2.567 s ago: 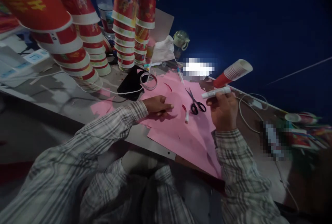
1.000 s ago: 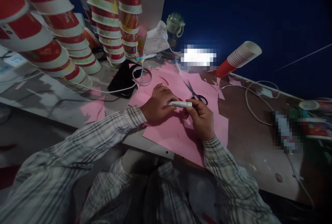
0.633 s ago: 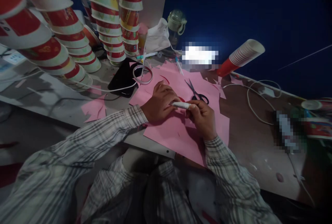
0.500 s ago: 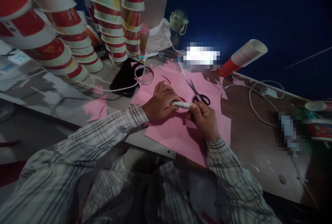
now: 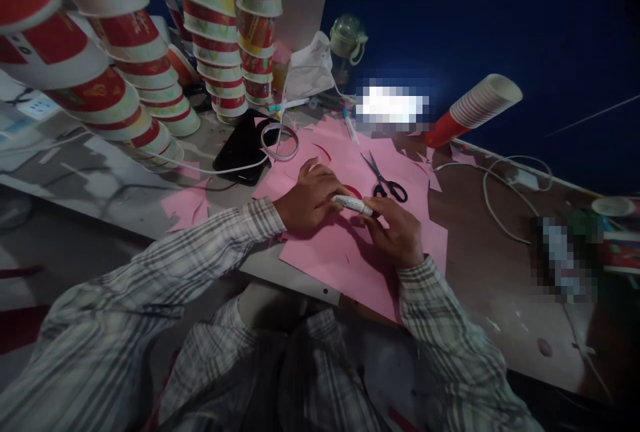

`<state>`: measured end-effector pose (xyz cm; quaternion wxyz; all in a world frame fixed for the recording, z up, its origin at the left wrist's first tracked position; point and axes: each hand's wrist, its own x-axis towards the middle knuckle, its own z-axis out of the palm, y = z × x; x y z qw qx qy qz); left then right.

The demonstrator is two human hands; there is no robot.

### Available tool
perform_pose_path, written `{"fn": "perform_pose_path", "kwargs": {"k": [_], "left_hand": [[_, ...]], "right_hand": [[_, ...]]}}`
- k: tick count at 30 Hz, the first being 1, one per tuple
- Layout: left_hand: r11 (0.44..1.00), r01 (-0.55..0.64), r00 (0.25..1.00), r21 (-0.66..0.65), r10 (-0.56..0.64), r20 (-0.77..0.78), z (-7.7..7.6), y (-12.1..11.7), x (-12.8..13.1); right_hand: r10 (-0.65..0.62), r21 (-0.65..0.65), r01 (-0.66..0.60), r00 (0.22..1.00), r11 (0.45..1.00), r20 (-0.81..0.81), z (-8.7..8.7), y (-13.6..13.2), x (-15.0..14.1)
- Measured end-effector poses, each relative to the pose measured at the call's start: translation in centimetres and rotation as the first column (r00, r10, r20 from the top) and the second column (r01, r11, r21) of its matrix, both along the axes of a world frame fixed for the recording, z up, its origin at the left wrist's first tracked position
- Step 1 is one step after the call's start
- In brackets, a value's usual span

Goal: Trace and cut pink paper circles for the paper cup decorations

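A white marker pen [image 5: 351, 203] with small print on its barrel lies crosswise between my hands, over a layer of pink paper [image 5: 320, 249]. The fingertips of my left hand [image 5: 306, 204] are closed on its left end. Thumb and fingers of my right hand [image 5: 398, 229] pinch its right end, hiding the tip. Just beyond my right hand, black-handled scissors [image 5: 384, 183] rest on the paper with their blades slightly apart. Thin red curved shapes show on the paper behind the pen; whether drawn or cut I cannot tell. A pale ring [image 5: 280, 142], perhaps a tape roll, sits farther back.
Tall stacks of red-and-white paper cups [image 5: 225, 79] stand at the left and back. Another cup stack [image 5: 480, 109] leans at the back right. A dark phone-like slab [image 5: 239, 155], a white cable [image 5: 485, 185], a blue-capped marker [image 5: 350, 127] and a lidded bottle [image 5: 347, 42] surround the paper.
The pen's right end has tipped toward me. My right hand has turned and its fingers now cover more of that end; my left hand stays nearly in place.
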<state>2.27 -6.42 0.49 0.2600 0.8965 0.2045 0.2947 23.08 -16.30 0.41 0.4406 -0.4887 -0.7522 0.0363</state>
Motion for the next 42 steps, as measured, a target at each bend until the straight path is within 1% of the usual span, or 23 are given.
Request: {"fn": "perform_pose_path", "kwargs": {"k": [2, 3, 5, 7, 9, 11, 12, 13, 14, 17, 18, 19, 22, 25, 27, 28, 29, 31, 33, 36, 38, 40, 42], "left_hand": [[0.999, -0.017, 0.999, 0.035, 0.016, 0.030, -0.1, -0.1, 0.0], [0.998, -0.021, 0.998, 0.061, 0.017, 0.056, -0.1, -0.1, 0.0], [0.992, -0.031, 0.994, 0.122, 0.018, 0.108, -0.2, -0.3, 0.0], [0.982, -0.045, 0.991, 0.184, 0.021, 0.131, -0.3, -0.5, 0.1], [0.970, -0.055, 0.993, 0.237, 0.029, 0.115, -0.3, -0.7, 0.3], [0.963, -0.052, 0.996, 0.265, 0.031, 0.082, -0.3, -0.9, 0.4], [0.963, -0.052, 0.997, 0.264, 0.035, 0.069, -0.3, -0.9, 0.5], [0.966, -0.059, 0.997, 0.253, 0.045, 0.060, -0.3, -0.9, 0.5], [0.969, -0.069, 0.997, 0.237, 0.058, 0.054, -0.2, -0.9, 0.5], [0.978, -0.099, 0.994, 0.181, 0.090, 0.058, -0.1, -0.7, 0.4], [0.981, -0.099, 0.994, 0.166, 0.090, 0.060, 0.0, -0.6, 0.3], [0.984, -0.094, 0.995, 0.150, 0.086, 0.058, 0.0, -0.6, 0.2], [0.990, -0.073, 0.997, 0.119, 0.070, 0.032, 0.1, -0.6, 0.1], [0.991, -0.053, 0.998, 0.120, 0.049, 0.037, 0.1, -0.7, 0.2], [0.993, -0.043, 0.998, 0.113, 0.036, 0.058, 0.1, -0.7, 0.3], [0.994, -0.041, 0.997, 0.103, 0.035, 0.065, 0.2, -0.7, 0.3], [0.995, -0.042, 0.997, 0.089, 0.037, 0.063, 0.2, -0.7, 0.3], [0.997, -0.045, 0.998, 0.059, 0.043, 0.034, 0.4, -0.5, 0.2], [0.999, -0.043, 0.999, 0.033, 0.043, -0.001, 0.5, -0.5, 0.2], [1.000, -0.024, 1.000, -0.010, 0.024, -0.011, 0.6, -0.6, 0.4], [0.999, 0.000, 1.000, -0.037, 0.001, 0.025, 0.5, -0.5, 0.6], [0.997, 0.029, 0.997, -0.067, -0.024, 0.074, 0.5, -0.2, 0.5], [0.995, 0.054, 0.994, -0.082, -0.046, 0.097, 0.4, 0.5, 0.2]], "right_hand": [[-0.089, -0.185, 0.067, 0.990, 0.980, -0.111, 0.1, -0.3, -0.4], [-0.135, -0.302, 0.076, 0.975, 0.950, -0.179, 0.3, -0.4, -0.7], [-0.205, -0.491, 0.035, 0.933, 0.871, -0.297, 0.8, -0.6, -1.3], [-0.245, -0.593, -0.023, 0.898, 0.805, -0.366, 1.3, -0.7, -1.7], [-0.262, -0.669, -0.076, 0.883, 0.739, -0.389, 1.7, -0.6, -1.9], [-0.277, -0.734, -0.124, 0.874, 0.668, -0.400, 1.9, -0.5, -1.9], [-0.289, -0.748, -0.136, 0.865, 0.650, -0.409, 2.0, -0.6, -1.9], [-0.299, -0.742, -0.138, 0.855, 0.656, -0.423, 2.0, -0.6, -1.8], [-0.302, -0.716, -0.127, 0.845, 0.687, -0.440, 2.1, -0.7, -1.7], [-0.276, -0.567, -0.054, 0.833, 0.822, -0.479, 2.0, -0.9, -1.6], [-0.252, -0.527, -0.045, 0.842, 0.848, -0.477, 2.0, -1.0, -1.6], [-0.231, -0.506, -0.043, 0.854, 0.861, -0.466, 2.0, -1.0, -1.6], [-0.227, -0.529, -0.023, 0.887, 0.848, -0.402, 1.9, -1.0, -1.8], [-0.267, -0.611, 0.003, 0.901, 0.792, -0.342, 1.8, -0.8, -1.9], [-0.277, -0.660, -0.041, 0.887, 0.751, -0.370, 1.9, -0.7, -1.8], [-0.279, -0.663, -0.074, 0.868, 0.744, -0.410, 1.9, -0.6, -1.7], [-0.277, -0.651, -0.104, 0.846, 0.752, -0.456, 1.9, -0.6, -1.6], [-0.257, -0.593, -0.139, 0.806, 0.793, -0.533, 1.8, -0.6, -1.5], [-0.208, -0.545, -0.170, 0.800, 0.821, -0.563, 1.6, -0.6, -1.5], [-0.161, -0.544, -0.225, 0.804, 0.809, -0.572, 0.9, -0.5, -1.9], [-0.175, -0.537, -0.242, 0.772, 0.808, -0.612, 0.3, -0.4, -2.2], [-0.208, -0.519, -0.233, 0.727, 0.823, -0.655, 0.0, -0.3, -2.3], [-0.223, -0.493, -0.201, 0.707, 0.847, -0.671, 0.0, -0.3, -2.2]]}}
